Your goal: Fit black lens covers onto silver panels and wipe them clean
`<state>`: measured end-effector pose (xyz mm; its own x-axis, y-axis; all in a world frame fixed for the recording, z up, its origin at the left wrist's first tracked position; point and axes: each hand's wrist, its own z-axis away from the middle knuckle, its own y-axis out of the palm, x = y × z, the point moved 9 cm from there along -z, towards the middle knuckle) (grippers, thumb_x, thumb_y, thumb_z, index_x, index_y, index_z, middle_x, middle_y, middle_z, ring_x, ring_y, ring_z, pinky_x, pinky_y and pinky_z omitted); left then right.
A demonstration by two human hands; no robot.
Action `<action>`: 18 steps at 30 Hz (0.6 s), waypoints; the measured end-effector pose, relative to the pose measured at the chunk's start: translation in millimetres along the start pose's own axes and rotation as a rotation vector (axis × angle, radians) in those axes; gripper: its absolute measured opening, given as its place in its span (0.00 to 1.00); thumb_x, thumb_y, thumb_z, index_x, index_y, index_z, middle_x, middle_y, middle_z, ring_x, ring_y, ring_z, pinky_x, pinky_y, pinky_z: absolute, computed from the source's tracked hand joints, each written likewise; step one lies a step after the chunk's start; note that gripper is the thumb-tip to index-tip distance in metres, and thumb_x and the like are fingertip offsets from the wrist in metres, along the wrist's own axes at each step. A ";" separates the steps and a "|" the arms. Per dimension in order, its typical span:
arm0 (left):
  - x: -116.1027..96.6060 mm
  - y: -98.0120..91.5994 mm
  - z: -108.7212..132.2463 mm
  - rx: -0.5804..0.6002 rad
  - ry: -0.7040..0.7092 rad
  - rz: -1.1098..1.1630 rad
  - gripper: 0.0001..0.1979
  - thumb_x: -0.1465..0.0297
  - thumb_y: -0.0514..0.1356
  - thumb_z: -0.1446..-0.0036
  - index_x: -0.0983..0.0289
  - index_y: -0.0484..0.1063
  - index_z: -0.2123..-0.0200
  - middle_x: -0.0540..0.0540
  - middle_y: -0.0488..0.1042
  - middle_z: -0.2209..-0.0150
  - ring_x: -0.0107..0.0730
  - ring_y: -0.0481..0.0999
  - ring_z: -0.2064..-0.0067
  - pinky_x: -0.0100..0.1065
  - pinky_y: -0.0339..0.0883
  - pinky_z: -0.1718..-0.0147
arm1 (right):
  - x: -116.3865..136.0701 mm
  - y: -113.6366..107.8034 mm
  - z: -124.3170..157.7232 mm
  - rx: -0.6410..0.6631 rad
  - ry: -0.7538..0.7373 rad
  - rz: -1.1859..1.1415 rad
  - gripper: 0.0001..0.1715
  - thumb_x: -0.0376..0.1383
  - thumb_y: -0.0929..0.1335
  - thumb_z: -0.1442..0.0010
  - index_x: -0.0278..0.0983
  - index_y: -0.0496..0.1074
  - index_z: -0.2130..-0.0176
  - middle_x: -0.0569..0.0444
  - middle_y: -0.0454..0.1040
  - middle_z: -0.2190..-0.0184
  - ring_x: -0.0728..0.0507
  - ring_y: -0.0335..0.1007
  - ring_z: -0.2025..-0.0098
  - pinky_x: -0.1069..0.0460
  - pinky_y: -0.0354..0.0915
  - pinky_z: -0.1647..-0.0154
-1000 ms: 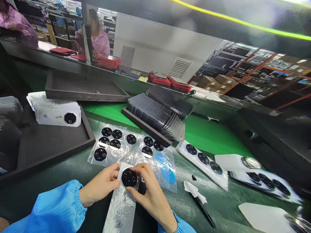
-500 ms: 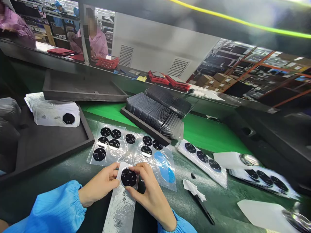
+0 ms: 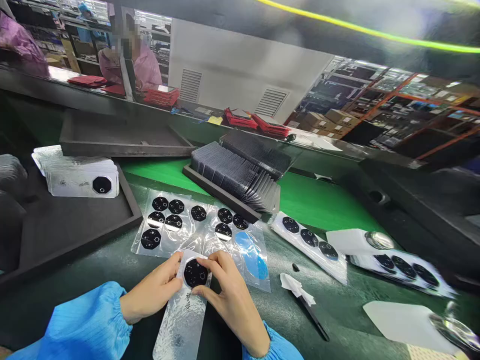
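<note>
A white patterned phone back cover [image 3: 182, 315] lies lengthwise on the dark green table in front of me. A black octagonal camera lens piece [image 3: 195, 272] sits at its far end. My left hand [image 3: 152, 292] pinches the cover's upper left corner beside the lens piece. My right hand [image 3: 230, 300] curls over the right side, thumb and fingertips pressed on the lens piece's edge. Just beyond my hands lie clear plastic sheets [image 3: 176, 225] carrying several more black lens pieces.
A dark tray [image 3: 75, 235] on the left holds a stack of white covers [image 3: 80, 180]. A tray of fanned dark sheets [image 3: 240, 175] stands behind. Strips of lens pieces [image 3: 309, 240] and a black tool with a wipe [image 3: 305, 305] lie right. People work across the bench.
My hands and the cover stay almost as they were, with the fingers shifting slightly on the lens piece. The view has drifted a little.
</note>
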<state>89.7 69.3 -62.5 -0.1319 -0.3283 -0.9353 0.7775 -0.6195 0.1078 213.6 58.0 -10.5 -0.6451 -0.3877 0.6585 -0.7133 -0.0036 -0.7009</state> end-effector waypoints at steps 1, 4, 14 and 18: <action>3.9 -2.8 0.8 -0.033 -0.028 -0.054 0.30 0.69 0.52 0.37 0.58 0.49 0.32 0.55 0.58 0.33 0.46 0.60 0.35 0.43 0.56 0.38 | 1.0 0.2 0.3 -0.007 -0.002 0.015 0.30 0.28 0.77 0.48 0.40 0.65 0.50 0.52 0.64 0.60 0.41 0.63 0.59 0.47 0.67 0.61; 14.3 -7.3 2.1 -0.103 -0.094 -0.172 0.34 0.63 0.53 0.36 0.60 0.44 0.30 0.56 0.46 0.29 0.51 0.44 0.29 0.48 0.42 0.32 | 5.2 0.8 1.3 -0.027 -0.005 0.053 0.30 0.27 0.77 0.48 0.38 0.65 0.50 0.52 0.64 0.60 0.41 0.63 0.60 0.47 0.67 0.62; 17.2 -9.1 -2.3 -0.197 -0.034 -0.266 0.31 0.51 0.49 0.34 0.59 0.54 0.34 0.58 0.72 0.47 0.52 0.62 0.38 0.47 0.59 0.42 | 14.5 -0.7 1.5 -0.090 -0.011 0.112 0.31 0.31 0.80 0.53 0.38 0.66 0.53 0.52 0.65 0.62 0.41 0.63 0.62 0.48 0.66 0.66; 12.8 -11.6 -1.6 -0.232 0.003 -0.240 0.28 0.51 0.50 0.34 0.59 0.60 0.36 0.56 0.75 0.54 0.48 0.70 0.47 0.42 0.64 0.49 | 14.3 0.0 0.6 -0.094 -0.017 0.101 0.32 0.31 0.81 0.57 0.37 0.66 0.56 0.53 0.64 0.63 0.42 0.63 0.63 0.49 0.65 0.68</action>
<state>80.0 73.5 -76.3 -0.3264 -0.1902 -0.9259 0.8440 -0.4997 -0.1949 204.5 51.9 -1.3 -0.7109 -0.3970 0.5804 -0.6679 0.1226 -0.7341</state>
